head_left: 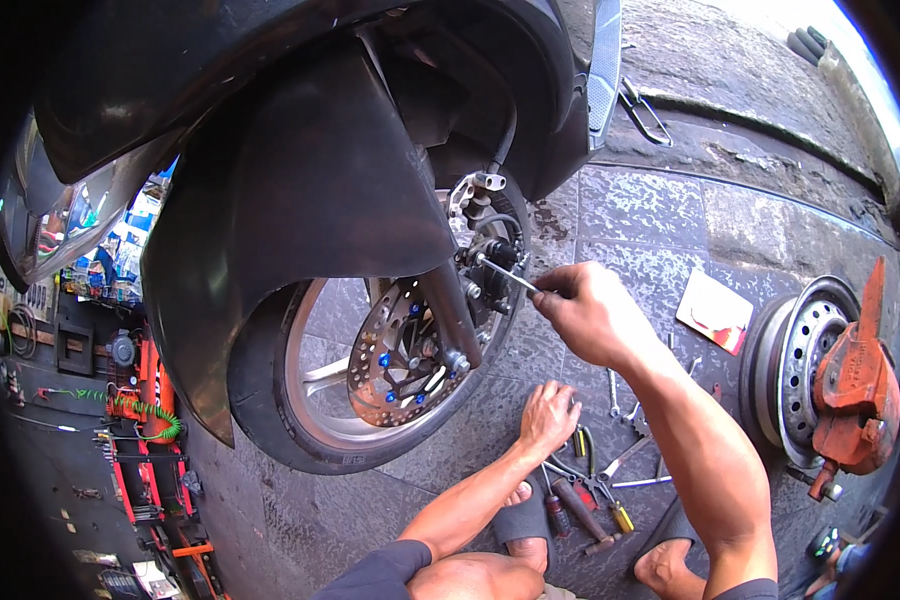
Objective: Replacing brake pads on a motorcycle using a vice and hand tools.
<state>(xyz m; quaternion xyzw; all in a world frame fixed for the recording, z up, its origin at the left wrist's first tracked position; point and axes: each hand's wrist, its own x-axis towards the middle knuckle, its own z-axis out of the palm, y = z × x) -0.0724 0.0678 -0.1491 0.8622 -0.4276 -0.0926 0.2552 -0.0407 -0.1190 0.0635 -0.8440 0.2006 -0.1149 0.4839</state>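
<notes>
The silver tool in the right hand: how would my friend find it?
Find the big wheel under the black fender, then the right hand beside it. The thin silver tool sticks out from that hand toward the wheel. It's held up; the hand tools nearby lie on the floor.

A slim silver wrench (511,273) slants up and left from the right hand (588,310), its far end at the dark caliper (491,247) mounted beside the wheel (324,379).
</notes>
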